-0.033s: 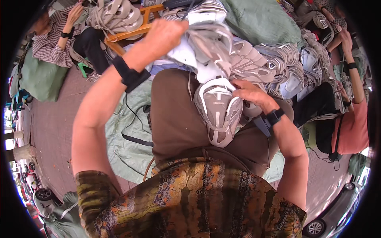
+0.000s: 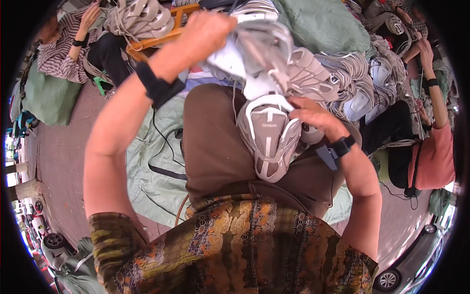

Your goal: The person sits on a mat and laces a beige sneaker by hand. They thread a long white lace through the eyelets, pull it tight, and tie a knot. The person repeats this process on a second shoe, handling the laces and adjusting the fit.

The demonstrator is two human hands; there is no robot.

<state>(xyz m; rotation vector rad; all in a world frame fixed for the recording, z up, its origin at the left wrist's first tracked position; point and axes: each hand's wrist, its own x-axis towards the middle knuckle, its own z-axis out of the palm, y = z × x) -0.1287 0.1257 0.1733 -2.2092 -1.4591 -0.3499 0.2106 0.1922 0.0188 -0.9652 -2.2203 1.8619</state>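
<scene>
A grey-brown shoe upper [image 2: 269, 139] with white trim around its collar lies across my lap, toe toward me. My right hand [image 2: 313, 116] is closed on the right side of its collar. Raised at the upper left, my left hand [image 2: 209, 33] makes a fist; whatever its fingers grip is hidden from me. Right beside that fist is a motion-blurred grey shoe upper [image 2: 267, 49], above the one on my lap. Part of another upper [image 2: 311, 134] shows beneath my right hand.
Stacked uppers [image 2: 350, 81] spread to the right, with another pile [image 2: 139, 19] by a wooden frame [image 2: 183, 22]. A green sack [image 2: 323, 27] lies beyond. A green sheet [image 2: 152, 181] is under me. People sit at left [image 2: 63, 56] and right [image 2: 433, 154].
My left hand has shifted slightly right, and the blurred upper beside it has moved a little. My right hand stays on the collar of the upper on my lap.
</scene>
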